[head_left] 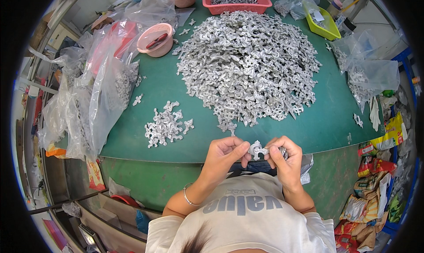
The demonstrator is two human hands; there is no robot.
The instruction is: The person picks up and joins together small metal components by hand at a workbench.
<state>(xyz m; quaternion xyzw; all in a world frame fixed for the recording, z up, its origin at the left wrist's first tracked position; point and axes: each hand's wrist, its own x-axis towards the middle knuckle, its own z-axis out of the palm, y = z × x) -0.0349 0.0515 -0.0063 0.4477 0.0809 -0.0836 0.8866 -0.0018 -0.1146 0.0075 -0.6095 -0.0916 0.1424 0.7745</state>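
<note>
Between my two hands, just off the table's near edge, is a small silver metal casting [257,150] with a rounded end and short arms. My left hand [227,155] pinches its left side between thumb and fingers. My right hand [285,158] grips its right side, with more grey metal [283,152] showing in the curled fingers; its shape is unclear. A large heap of similar castings [247,63] rises beyond my hands. Left of them lies a smaller pile of castings [165,125].
The green table [203,142] holds a pink bowl [155,41] with a red-handled tool, a red basket [237,6] of metal parts and a yellow-green tray [324,25]. Plastic bags of parts stand left [104,87] and right [366,74]. A white glove [375,114] hangs at the right edge.
</note>
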